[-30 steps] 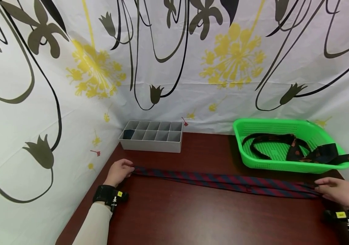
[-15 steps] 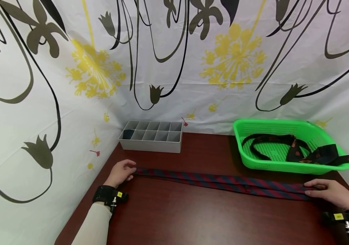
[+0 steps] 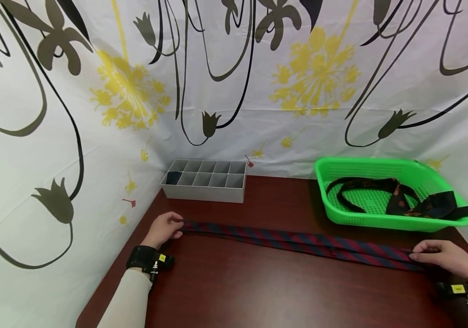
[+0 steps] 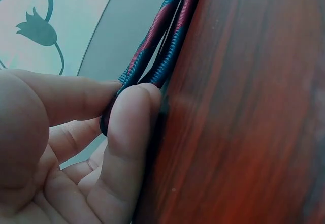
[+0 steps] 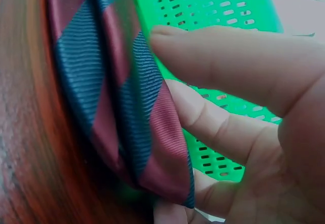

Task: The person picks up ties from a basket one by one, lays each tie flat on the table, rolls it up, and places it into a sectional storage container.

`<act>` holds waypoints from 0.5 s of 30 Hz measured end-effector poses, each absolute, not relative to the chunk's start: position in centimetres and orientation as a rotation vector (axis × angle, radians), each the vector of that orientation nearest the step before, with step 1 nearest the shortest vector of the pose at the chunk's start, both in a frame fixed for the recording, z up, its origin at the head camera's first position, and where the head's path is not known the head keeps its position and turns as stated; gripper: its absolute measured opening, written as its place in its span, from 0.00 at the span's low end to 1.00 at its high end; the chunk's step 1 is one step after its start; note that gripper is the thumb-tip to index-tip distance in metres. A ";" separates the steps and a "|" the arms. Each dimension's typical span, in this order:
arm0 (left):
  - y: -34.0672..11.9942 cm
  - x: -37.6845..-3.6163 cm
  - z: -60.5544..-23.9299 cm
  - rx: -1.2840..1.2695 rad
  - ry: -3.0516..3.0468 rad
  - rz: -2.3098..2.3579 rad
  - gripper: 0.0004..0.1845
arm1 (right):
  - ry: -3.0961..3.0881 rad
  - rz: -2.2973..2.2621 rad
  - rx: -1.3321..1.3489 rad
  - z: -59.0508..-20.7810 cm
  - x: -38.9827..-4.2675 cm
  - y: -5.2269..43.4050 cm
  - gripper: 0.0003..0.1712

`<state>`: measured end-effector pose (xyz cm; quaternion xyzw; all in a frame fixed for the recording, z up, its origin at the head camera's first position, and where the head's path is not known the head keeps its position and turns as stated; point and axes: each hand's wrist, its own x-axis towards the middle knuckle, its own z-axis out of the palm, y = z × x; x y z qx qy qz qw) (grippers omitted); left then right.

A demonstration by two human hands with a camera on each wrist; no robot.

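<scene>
A necktie [image 3: 258, 234] with navy and dark red diagonal stripes lies doubled lengthwise across the table, stretched between both hands. At its narrow left end, my left hand [image 3: 162, 230] pinches the fold; the left wrist view shows thumb and index finger on the folded strands of the tie [image 4: 150, 36]. My right hand [image 3: 449, 257] is at the wider right end. In the right wrist view, its thumb lies at the edge of the striped fabric [image 5: 84, 66], with other fingers behind that edge. Part of the right end is hidden by this hand.
A grey divided box [image 3: 203, 195] stands at the back left, a dark item in one compartment. At the back right, a green basket [image 3: 365, 219] holds a dark patterned tie [image 3: 436, 205] whose end hangs over the rim. A patterned cloth [image 3: 234, 95] hangs behind the table [image 3: 266, 287].
My right hand has shifted slightly left along the tie's right end. The left hand has moved a little to the right, its pinch kept. The tie lies nearly as before.
</scene>
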<state>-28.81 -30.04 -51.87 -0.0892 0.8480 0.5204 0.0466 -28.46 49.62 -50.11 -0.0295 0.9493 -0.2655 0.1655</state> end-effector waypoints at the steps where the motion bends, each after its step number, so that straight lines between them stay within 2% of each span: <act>1: -30.0 -28.8 -51.9 -0.272 2.586 1.585 0.15 | 2.701 -0.755 -0.077 -50.2 -28.5 49.6 0.18; 11: -30.2 -28.9 -51.9 -0.256 2.559 1.622 0.15 | 2.799 -0.688 -0.033 -50.7 -28.8 49.8 0.22; 15: -30.3 -29.0 -52.0 -0.217 2.536 1.635 0.15 | 2.818 -0.694 0.003 -50.8 -28.7 49.8 0.20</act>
